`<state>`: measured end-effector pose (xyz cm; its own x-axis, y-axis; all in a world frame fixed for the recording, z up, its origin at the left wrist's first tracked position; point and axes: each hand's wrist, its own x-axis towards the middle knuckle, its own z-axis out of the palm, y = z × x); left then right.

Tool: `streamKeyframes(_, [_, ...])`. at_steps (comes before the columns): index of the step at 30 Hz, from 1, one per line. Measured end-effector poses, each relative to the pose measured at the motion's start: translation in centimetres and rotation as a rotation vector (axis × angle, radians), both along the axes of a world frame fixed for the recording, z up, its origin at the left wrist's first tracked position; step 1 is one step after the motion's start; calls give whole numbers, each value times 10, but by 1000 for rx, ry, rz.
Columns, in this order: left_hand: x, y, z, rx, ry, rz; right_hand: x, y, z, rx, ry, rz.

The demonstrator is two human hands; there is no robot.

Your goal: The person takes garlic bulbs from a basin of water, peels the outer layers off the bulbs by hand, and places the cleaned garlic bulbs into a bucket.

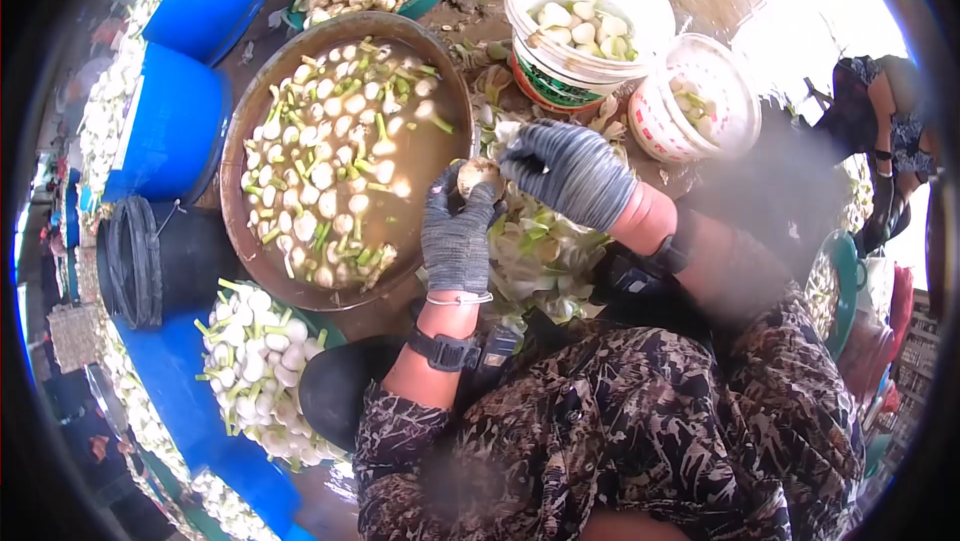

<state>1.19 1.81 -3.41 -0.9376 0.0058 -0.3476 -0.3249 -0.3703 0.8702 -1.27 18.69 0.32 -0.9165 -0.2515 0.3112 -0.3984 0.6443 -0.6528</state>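
My left hand, in a grey striped glove, holds a brownish-white bulb upright between its fingers, close to the right rim of a wide brown basin. Cloudy water in the basin carries many pale bulbs with short green stems. My right hand, gloved the same way, is just right of the held bulb, its fingers curled and pressed together. What those fingers pinch, if anything, is too small to make out. Beneath both hands lies a heap of loose peels and leaves.
A white bucket and a smaller bucket, both with bulbs inside, stand beyond my right hand. Trimmed bulbs are piled at lower left. Blue tubs line the left side. Another person is at far right.
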Motion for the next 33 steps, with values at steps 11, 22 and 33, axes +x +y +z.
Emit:
streamKeyframes(11, [-9,12,-9,-294,195,-180,-10,12,-12,113,-39,-88])
streamKeyframes(22, [-6,-11,8,314,55,-306,-25,46,-7,20,75,-24])
streamKeyframes(33, [-1,-24,-4,-82,167,-526,4,13,9,91,169,161])
